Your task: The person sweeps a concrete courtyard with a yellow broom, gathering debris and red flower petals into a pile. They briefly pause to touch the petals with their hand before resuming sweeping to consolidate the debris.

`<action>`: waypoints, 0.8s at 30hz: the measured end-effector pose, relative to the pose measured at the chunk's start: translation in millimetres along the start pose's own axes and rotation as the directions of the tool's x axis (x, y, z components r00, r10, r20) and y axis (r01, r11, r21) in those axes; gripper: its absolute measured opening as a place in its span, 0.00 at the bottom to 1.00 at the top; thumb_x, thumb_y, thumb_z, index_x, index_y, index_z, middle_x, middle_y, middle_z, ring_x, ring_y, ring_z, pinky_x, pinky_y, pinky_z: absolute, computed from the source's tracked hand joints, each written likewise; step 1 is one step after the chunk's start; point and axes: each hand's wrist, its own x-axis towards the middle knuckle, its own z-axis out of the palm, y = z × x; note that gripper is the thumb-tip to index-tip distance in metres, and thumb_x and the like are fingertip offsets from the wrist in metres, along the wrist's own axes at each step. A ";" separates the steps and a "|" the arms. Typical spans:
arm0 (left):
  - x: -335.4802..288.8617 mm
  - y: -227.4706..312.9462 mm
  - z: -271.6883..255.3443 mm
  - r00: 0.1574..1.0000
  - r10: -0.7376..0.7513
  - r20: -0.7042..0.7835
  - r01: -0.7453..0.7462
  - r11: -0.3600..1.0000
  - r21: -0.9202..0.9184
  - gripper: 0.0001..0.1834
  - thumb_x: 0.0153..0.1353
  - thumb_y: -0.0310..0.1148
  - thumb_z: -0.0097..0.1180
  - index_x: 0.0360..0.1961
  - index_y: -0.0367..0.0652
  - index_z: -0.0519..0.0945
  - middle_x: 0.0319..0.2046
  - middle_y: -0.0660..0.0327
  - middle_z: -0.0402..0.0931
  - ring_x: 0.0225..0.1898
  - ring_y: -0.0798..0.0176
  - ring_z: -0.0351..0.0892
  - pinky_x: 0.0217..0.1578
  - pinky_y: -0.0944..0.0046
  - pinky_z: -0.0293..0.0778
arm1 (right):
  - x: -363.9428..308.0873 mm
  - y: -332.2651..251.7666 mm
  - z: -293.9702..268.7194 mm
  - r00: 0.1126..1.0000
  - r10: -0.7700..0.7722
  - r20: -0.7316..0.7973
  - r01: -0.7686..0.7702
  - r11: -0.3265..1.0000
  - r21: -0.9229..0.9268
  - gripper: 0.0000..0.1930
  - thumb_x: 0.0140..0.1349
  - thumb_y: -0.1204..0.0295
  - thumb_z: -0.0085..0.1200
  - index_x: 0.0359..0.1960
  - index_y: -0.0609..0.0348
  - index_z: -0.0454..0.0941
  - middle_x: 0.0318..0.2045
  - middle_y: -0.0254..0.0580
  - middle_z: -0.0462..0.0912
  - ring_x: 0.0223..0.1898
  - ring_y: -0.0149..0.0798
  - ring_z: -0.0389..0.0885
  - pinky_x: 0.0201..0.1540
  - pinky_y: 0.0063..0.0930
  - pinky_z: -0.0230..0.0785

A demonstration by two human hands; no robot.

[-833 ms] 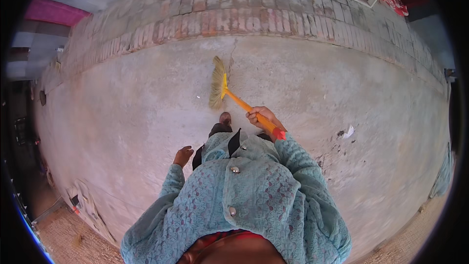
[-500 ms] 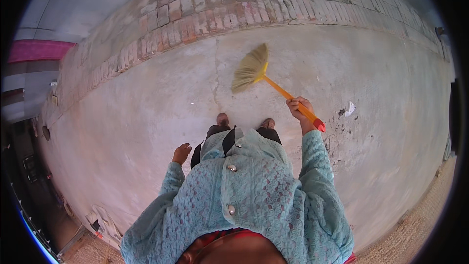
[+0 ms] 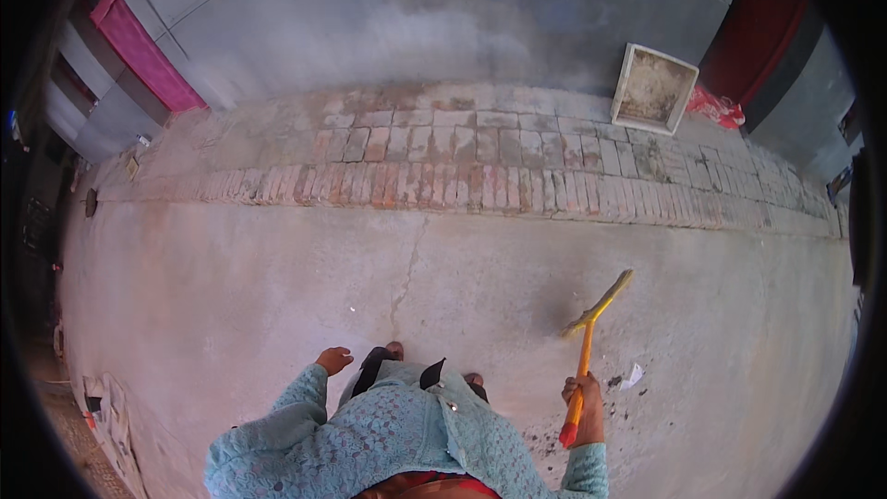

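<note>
My right hand grips the orange handle of a broom, low right in the head view. The yellow bristle head points up and away, resting near the concrete floor. A white scrap of paper and dark bits of dirt lie just right of that hand. My left hand hangs free at my side with its fingers curled loosely, holding nothing. My feet show just below the middle, in front of my teal knitted top.
A strip of brick paving runs across beyond the concrete. A shallow white box stands on it at the upper right, beside a red bundle. A grey wall rises behind, with a pink panel at left. Papers lie at lower left.
The broom has swung from the middle front round to my right side, its head now further right. The view has tilted up, bringing the wall and the white box into sight.
</note>
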 end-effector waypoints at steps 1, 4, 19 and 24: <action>1.0 -11.3 10.1 0.999 0.035 0.020 -0.036 0.998 0.060 0.22 0.50 0.49 0.46 0.40 0.46 0.74 0.40 0.55 0.72 0.43 0.52 0.70 0.45 0.60 0.65 | 0.2 3.0 9.6 0.993 0.029 0.115 -0.033 0.999 0.029 0.19 0.45 0.83 0.38 0.38 0.49 0.53 0.18 0.37 0.63 0.14 0.26 0.62 0.13 0.15 0.60; 7.6 -11.0 22.3 0.998 -0.068 0.018 0.068 0.997 -0.022 0.22 0.50 0.49 0.46 0.40 0.46 0.74 0.41 0.55 0.72 0.44 0.52 0.69 0.45 0.60 0.65 | 4.9 3.9 31.3 0.934 0.139 0.328 -0.191 0.972 0.133 0.20 0.43 0.84 0.40 0.40 0.50 0.60 0.22 0.39 0.63 0.13 0.24 0.59 0.14 0.12 0.57; 159.7 6.4 28.0 0.971 0.189 0.145 -0.206 0.973 0.108 0.15 0.53 0.40 0.42 0.41 0.54 0.72 0.43 0.59 0.70 0.43 0.55 0.70 0.43 0.60 0.68 | 224.0 60.5 244.1 0.420 0.735 0.533 -0.856 0.516 -0.038 0.13 0.48 0.82 0.39 0.37 0.75 0.57 0.23 0.43 0.64 0.17 0.27 0.63 0.17 0.12 0.60; 217.1 68.8 -64.8 0.991 -0.051 0.126 0.099 0.904 -0.415 0.12 0.51 0.35 0.44 0.38 0.57 0.73 0.41 0.63 0.71 0.40 0.57 0.72 0.39 0.60 0.71 | 258.0 0.4 234.6 0.622 0.656 0.427 -0.766 0.622 0.161 0.09 0.47 0.80 0.39 0.30 0.74 0.57 0.21 0.41 0.63 0.16 0.28 0.64 0.18 0.14 0.62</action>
